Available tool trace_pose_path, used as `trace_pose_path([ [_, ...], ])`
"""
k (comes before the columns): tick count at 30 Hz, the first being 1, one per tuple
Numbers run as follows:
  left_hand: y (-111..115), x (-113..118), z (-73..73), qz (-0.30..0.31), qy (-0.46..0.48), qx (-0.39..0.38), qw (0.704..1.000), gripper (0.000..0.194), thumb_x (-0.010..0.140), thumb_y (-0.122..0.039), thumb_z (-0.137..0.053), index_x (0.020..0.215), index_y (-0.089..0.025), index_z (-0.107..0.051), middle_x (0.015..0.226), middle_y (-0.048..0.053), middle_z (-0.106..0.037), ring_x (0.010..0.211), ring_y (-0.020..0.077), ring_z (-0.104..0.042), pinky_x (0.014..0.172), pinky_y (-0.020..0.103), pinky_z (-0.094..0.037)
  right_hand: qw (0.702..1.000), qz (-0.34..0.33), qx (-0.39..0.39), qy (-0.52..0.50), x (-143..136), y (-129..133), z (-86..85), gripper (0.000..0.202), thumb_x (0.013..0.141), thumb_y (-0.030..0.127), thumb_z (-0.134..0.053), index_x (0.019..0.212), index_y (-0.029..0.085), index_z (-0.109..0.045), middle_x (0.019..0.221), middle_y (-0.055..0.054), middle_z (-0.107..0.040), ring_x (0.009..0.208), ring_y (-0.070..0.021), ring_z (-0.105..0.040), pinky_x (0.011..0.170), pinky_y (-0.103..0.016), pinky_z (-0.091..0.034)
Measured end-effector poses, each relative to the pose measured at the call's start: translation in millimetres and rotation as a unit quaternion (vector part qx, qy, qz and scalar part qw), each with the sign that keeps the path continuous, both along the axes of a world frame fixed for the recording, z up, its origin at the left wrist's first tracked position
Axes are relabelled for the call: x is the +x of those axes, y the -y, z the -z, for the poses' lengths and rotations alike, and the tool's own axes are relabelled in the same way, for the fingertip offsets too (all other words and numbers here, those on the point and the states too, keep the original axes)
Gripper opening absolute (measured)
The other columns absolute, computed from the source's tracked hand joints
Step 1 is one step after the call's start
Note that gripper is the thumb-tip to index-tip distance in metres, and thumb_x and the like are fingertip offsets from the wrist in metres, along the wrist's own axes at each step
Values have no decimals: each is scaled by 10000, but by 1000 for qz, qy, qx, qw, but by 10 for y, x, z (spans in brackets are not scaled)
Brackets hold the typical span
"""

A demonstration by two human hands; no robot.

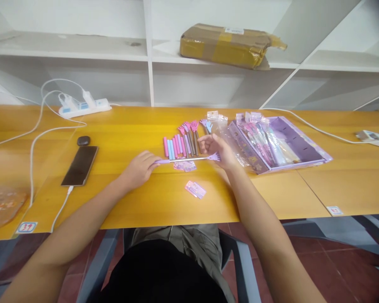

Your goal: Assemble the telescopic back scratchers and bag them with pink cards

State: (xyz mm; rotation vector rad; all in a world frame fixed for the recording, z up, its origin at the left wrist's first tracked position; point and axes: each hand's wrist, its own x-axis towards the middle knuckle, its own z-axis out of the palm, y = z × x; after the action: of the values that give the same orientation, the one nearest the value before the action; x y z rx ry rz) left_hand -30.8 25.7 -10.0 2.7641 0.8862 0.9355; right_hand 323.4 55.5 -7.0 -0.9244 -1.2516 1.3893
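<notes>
Between my hands lies a back scratcher [189, 159] with a purple handle, a thin metal rod and a purple hand-shaped end. Its handle is gripped in my left hand [140, 168]. My right hand [219, 150] is beside the hand-shaped end, fingers apart and a little curled; whether it touches that end is unclear. Just beyond sit several pink, blue and purple handle tubes [173, 147] in a row. Alongside them are several metal rods with pink, purple and blue hand-shaped ends [194, 126]. Small printed cards [185, 166] lie under the rod, and more cards [195, 190] lie nearer me.
At the right, a purple display box [316, 158] contains several packaged back scratchers [271, 143]; clear bags [219, 122] lie beside it. A phone [80, 166] on a cable, a black case [84, 140] and a power strip [85, 107] are left. A taped parcel [224, 44] rests on the shelf.
</notes>
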Motion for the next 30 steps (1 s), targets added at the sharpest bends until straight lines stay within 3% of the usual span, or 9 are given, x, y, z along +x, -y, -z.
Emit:
trace_pose_path([
  [11, 17, -15, -26, -21, -2, 7, 1000, 254, 1141, -286, -509, 1188, -191, -740, 1001, 84, -790, 899, 244, -663, 853, 402, -542, 1000, -16, -14, 14, -75, 49, 30, 516, 905, 728, -715, 1004, 228, -794, 802, -18, -601, 687, -163, -533, 638, -306, -452],
  [20, 160, 56, -108, -93, 35, 42, 994, 171, 1057, -361, -703, 961, -219, -706, 862, 27, -778, 786, 199, -686, 754, 354, -517, 999, -33, -16, -3, -236, 136, -1, 500, 906, 707, -744, 972, 215, -806, 772, -12, -609, 660, -146, -521, 611, -288, -426],
  [30, 248, 122, -108, -111, 98, 39, 988, 142, 936, -280, -794, 1033, -242, -697, 966, -5, -823, 844, 162, -773, 757, 289, -590, 997, -64, -6, -32, -327, 169, 60, 445, 949, 637, -739, 987, 203, -829, 735, -5, -615, 636, -134, -513, 616, -280, -408],
])
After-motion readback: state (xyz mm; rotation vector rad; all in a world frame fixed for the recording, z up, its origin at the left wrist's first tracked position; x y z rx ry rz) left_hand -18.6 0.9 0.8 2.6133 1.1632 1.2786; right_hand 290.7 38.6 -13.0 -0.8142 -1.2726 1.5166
